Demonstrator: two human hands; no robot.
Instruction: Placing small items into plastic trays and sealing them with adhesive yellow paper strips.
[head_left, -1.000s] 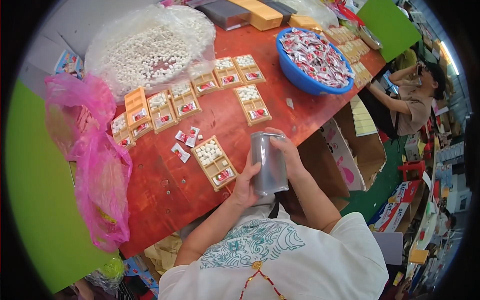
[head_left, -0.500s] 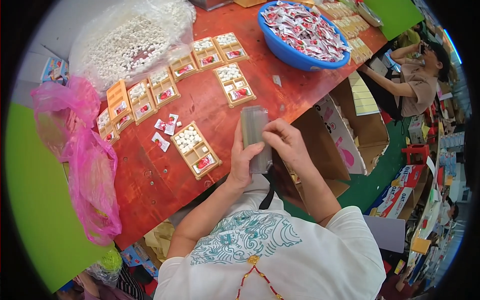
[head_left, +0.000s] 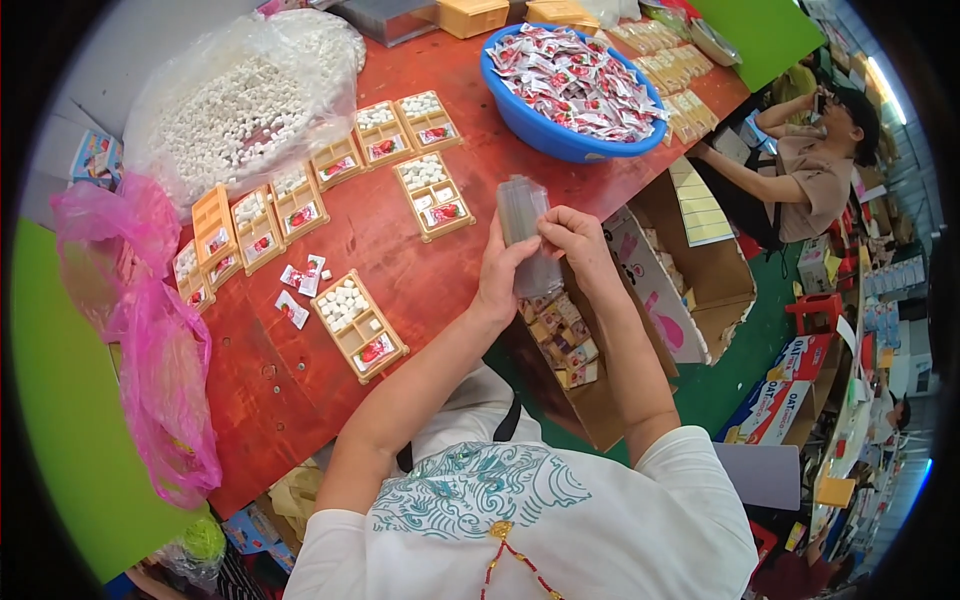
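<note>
My left hand [head_left: 497, 270] is closed around a stack of clear plastic covers [head_left: 519, 208], held upright just off the table's near edge. Thumb and fingers of my right hand [head_left: 578, 243] are pinched at the right side of that stack. On the table to the left lies a tan compartment tray [head_left: 366, 338] with small white cubes and a red-and-white sachet in it. Farther back sits another such tray [head_left: 433, 196], filled alike. Loose sachets [head_left: 292, 308] and a single white cube lie beside the nearer tray.
A row of filled trays [head_left: 299, 217] runs before a clear bag of white cubes [head_left: 240, 110]. The blue basin [head_left: 560, 140] holds many sachets. Pink plastic bag [head_left: 165, 330] hangs at left. Cardboard boxes [head_left: 700, 310] stand right of my arms. Another person [head_left: 815, 165] is at far right.
The view has shifted, so the table things sit farther left and the box of small packs below the stack shows more. Both hands keep hold of the stack, now tilted slightly differently.
</note>
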